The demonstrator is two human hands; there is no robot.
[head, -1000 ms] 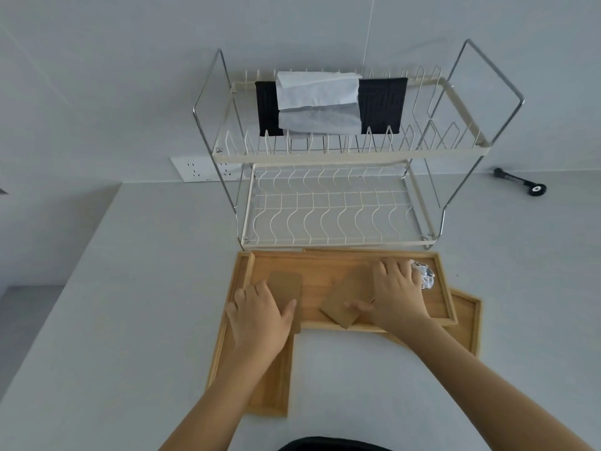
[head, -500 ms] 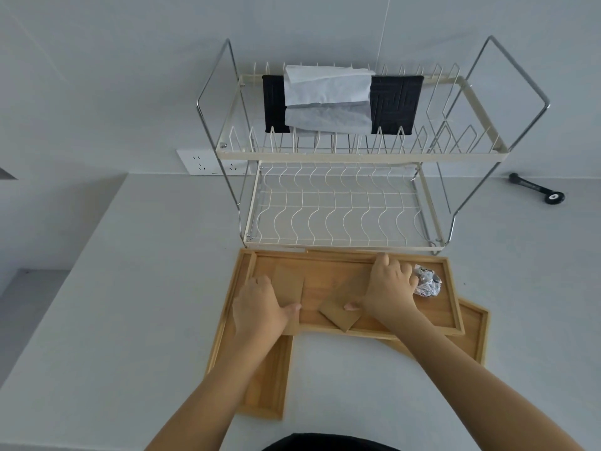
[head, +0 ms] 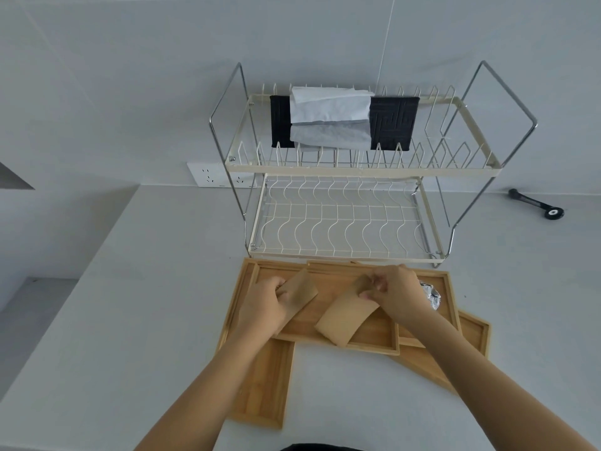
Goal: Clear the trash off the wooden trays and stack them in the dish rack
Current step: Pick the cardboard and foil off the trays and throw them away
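Top wooden tray lies on two others at the counter's near edge, before the dish rack. Left hand grips a brown cardboard piece over the tray's left end. Right hand pinches a second cardboard piece mid-tray. Foil ball sits at the tray's right end.

Right hand hides part of foil ball.
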